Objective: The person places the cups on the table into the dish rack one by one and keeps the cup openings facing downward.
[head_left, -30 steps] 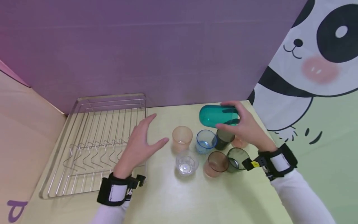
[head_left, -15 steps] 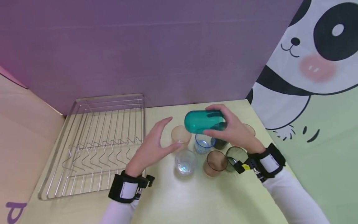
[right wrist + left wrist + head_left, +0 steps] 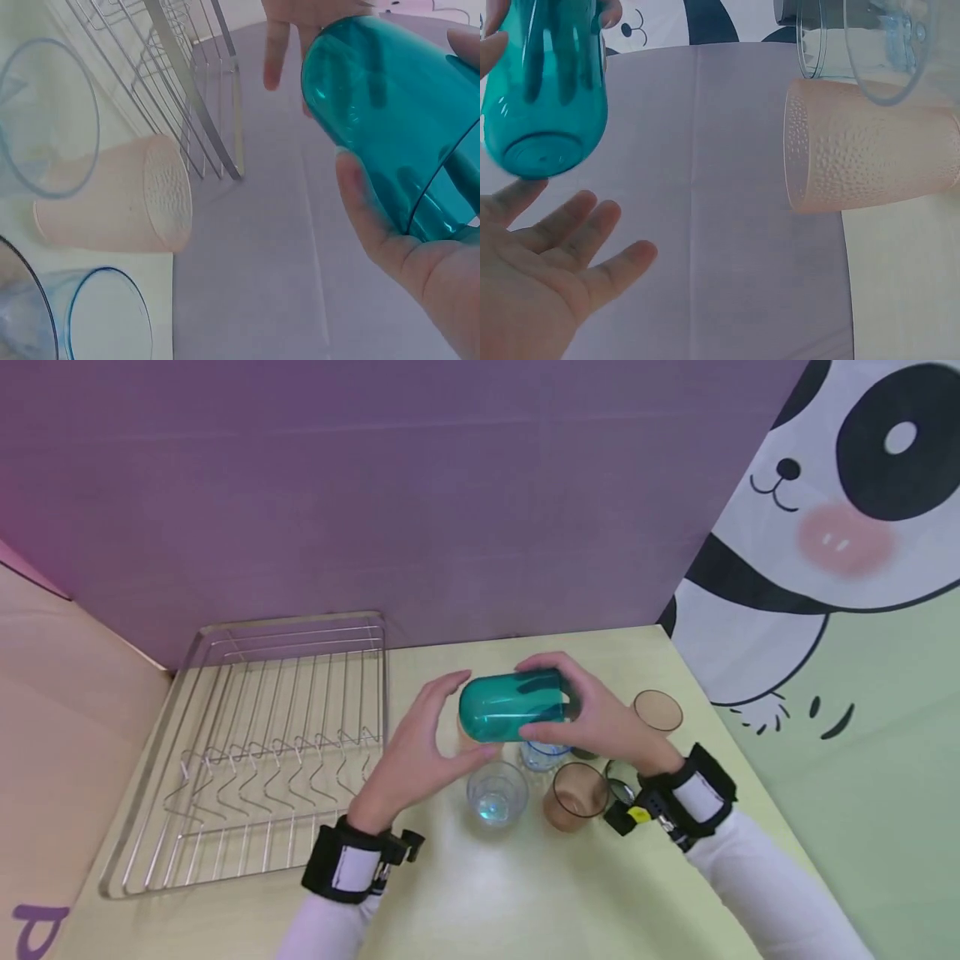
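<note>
A teal see-through tumbler [image 3: 504,706] lies sideways in the air above the glasses, its rounded base toward the left. My right hand [image 3: 600,727] grips it near the rim, thumb on the near side and fingers over the far side, as the right wrist view also shows. At the base end is my left hand [image 3: 408,756], thumb and fingers spread. In the left wrist view its fingertips [image 3: 641,255] extend right by the base of the tumbler. A peach textured glass [image 3: 877,146] stands behind the tumbler, mostly hidden by it in the head view.
Around the hands stand a clear glass [image 3: 497,797], a blue-rimmed glass [image 3: 543,756], a brown glass [image 3: 576,797], a grey-green glass [image 3: 618,777] and a pinkish glass [image 3: 658,710]. A wire rack [image 3: 281,689] with bent dividers occupies the left. A purple wall [image 3: 450,510] rises behind the table.
My right hand has carried the teal tumbler left and nearer, over the glasses. My left hand has moved right, from beside the rack to the tumbler's base.
</note>
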A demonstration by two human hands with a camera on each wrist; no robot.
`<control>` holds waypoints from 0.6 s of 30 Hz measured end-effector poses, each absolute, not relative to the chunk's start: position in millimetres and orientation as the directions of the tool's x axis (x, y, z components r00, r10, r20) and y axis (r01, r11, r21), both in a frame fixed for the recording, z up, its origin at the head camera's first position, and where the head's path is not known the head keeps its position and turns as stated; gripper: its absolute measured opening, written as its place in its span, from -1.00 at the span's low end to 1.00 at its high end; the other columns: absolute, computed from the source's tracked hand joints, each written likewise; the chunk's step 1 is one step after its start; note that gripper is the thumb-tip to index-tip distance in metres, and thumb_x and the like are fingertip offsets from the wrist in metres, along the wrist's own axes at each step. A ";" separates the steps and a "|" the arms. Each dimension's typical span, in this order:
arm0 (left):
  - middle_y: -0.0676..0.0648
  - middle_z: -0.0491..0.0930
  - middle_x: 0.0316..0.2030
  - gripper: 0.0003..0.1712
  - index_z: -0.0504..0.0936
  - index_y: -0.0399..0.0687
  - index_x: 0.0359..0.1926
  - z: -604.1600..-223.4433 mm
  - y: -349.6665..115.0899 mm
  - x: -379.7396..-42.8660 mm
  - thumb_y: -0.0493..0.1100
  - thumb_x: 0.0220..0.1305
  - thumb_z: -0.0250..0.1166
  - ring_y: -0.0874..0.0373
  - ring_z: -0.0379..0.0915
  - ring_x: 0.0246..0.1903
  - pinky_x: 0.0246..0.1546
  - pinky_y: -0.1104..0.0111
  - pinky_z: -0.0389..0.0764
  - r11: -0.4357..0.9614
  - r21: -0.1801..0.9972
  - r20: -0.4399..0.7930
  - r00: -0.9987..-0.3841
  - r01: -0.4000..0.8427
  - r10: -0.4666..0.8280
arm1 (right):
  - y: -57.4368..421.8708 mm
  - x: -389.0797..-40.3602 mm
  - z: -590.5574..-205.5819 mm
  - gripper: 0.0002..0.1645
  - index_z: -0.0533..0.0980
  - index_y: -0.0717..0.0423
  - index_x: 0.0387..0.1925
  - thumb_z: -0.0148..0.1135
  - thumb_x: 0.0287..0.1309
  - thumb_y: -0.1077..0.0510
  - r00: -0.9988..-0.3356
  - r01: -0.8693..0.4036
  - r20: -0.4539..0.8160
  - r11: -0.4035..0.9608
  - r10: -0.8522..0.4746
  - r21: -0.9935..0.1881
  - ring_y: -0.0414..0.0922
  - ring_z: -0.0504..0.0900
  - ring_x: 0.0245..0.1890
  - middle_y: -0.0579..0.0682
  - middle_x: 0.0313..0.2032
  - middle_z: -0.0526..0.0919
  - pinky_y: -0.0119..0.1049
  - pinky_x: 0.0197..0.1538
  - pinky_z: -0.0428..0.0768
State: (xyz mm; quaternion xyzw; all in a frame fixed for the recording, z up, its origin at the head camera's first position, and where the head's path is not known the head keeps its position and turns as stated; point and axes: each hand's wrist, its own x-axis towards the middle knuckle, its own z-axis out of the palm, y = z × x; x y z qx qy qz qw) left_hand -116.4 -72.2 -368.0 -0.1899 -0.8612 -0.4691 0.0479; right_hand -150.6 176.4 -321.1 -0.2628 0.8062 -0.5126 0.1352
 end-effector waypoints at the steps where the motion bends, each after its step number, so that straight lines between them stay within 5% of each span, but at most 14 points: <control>1: 0.00 0.23 0.45 0.04 0.16 0.12 0.48 -368.1 -71.7 -116.3 0.18 0.07 0.47 0.04 0.16 0.45 0.41 -0.07 0.30 0.480 0.791 0.269 -0.920 0.380 0.286 | 174.5 -150.1 -321.6 -0.21 0.26 -0.18 0.32 0.43 0.12 0.01 -0.820 -0.282 0.048 0.330 -0.570 -0.901 0.07 0.39 0.22 -0.04 0.31 0.32 -0.05 0.11 0.63; 10: -0.11 0.37 0.32 -0.04 0.19 0.07 0.45 -367.8 -68.3 -114.2 -0.04 0.09 0.49 -0.03 0.40 0.23 0.20 0.05 0.55 0.327 0.862 0.292 -0.908 0.386 0.301 | 157.7 -144.4 -328.3 -0.26 0.24 -0.19 0.33 0.34 0.19 -0.13 -0.784 -0.278 0.061 0.263 -0.618 -0.924 0.00 0.40 0.20 -0.07 0.28 0.34 -0.02 0.16 0.59; 18: -0.12 0.42 0.26 -0.14 0.35 0.02 0.32 -369.8 -65.1 -114.3 -0.20 -0.01 0.54 -0.01 0.43 0.19 0.16 0.08 0.59 0.154 0.860 0.452 -0.866 0.486 0.213 | 149.6 -144.6 -326.7 -0.24 0.20 -0.11 0.34 0.30 0.23 -0.16 -0.767 -0.298 0.105 0.206 -0.633 -0.932 -0.02 0.44 0.18 -0.04 0.28 0.34 -0.11 0.19 0.58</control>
